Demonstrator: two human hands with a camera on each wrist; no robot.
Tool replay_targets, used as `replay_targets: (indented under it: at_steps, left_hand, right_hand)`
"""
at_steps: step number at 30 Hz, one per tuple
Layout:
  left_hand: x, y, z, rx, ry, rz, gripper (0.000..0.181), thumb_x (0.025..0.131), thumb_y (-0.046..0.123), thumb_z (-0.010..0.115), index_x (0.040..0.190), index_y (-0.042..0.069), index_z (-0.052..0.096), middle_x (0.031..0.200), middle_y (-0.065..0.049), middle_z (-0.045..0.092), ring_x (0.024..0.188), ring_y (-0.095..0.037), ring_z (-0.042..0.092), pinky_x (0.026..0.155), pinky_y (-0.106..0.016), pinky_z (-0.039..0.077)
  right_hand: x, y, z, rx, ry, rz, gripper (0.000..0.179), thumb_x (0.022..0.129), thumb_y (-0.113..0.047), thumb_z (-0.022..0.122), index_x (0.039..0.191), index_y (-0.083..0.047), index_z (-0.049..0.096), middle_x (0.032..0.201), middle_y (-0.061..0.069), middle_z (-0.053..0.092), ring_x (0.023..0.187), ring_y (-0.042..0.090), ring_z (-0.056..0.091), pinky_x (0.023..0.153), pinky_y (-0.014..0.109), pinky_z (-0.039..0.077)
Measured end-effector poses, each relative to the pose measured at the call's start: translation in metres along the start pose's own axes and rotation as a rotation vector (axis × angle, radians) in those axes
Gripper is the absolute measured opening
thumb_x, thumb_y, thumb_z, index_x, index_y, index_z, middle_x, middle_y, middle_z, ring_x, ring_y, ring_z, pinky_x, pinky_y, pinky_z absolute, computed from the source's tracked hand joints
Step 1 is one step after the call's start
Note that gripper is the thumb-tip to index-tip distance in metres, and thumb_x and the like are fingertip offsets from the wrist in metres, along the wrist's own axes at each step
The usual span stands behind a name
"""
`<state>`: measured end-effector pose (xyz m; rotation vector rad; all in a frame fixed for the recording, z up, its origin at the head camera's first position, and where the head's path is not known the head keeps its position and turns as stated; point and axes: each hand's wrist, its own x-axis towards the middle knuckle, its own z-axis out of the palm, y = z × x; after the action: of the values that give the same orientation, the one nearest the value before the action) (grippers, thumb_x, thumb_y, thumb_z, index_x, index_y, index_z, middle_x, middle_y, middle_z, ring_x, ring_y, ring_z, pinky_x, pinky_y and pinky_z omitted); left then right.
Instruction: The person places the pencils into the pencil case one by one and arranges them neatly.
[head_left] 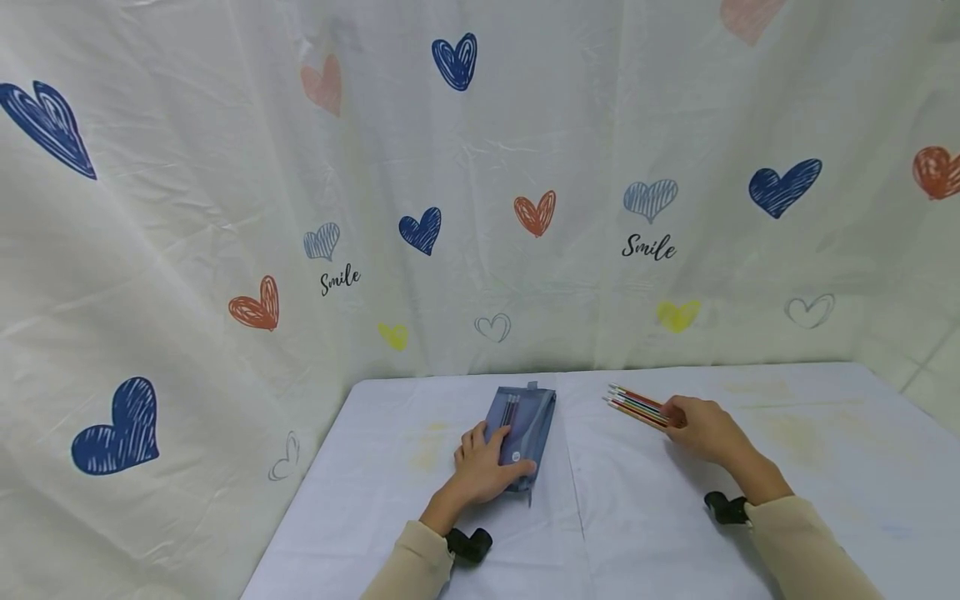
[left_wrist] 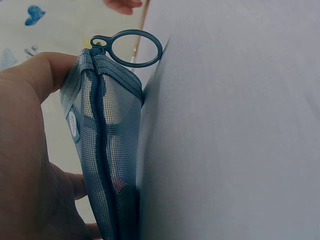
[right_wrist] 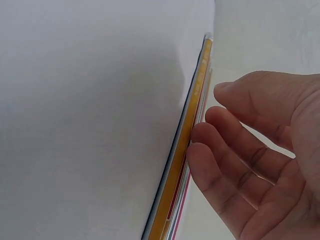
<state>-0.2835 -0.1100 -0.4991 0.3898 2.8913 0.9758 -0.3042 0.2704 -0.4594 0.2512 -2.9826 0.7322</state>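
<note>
A blue-grey mesh pencil case (head_left: 534,425) with a zip lies on the white-covered table, left of centre. Across its near part rests my left hand (head_left: 480,471), fingers spread and thumb toward the right edge. The left wrist view shows the zip's ring pull (left_wrist: 161,50) standing out from the case's end. Dark slim shapes show at the case's far end. To the right, a bundle of pencils (head_left: 637,406) in several colours lies side by side. My right hand (head_left: 705,429) is at their near ends, its loosely bent fingertips (right_wrist: 202,155) against them and the thumb standing apart.
A white cloth (head_left: 345,500) covers the table. Behind it hangs a white curtain (head_left: 480,150) printed with hearts and the word "Smile". Dark wrist cameras sit below both hands, next to the beige sleeves (head_left: 802,542).
</note>
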Motion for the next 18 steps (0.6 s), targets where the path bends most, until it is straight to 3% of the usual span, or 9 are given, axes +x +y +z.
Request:
replay_targets:
  at_steps: [18]
  left_hand:
    - [0.0005,-0.0012,0.0002,0.001,-0.003,0.000,0.092,0.087,0.070,0.062,0.158,0.017,0.039,0.166,-0.022,0.017,0.151,-0.041,0.019,0.114,-0.066,0.018]
  right_hand:
    - [-0.0008,0.0029,-0.0008,-0.023,-0.002,-0.022,0.018,0.085,-0.002,0.070,0.102,0.001,0.068,0.088,0.008,0.068,0.080,0.022,0.060,0.071,0.041,0.050]
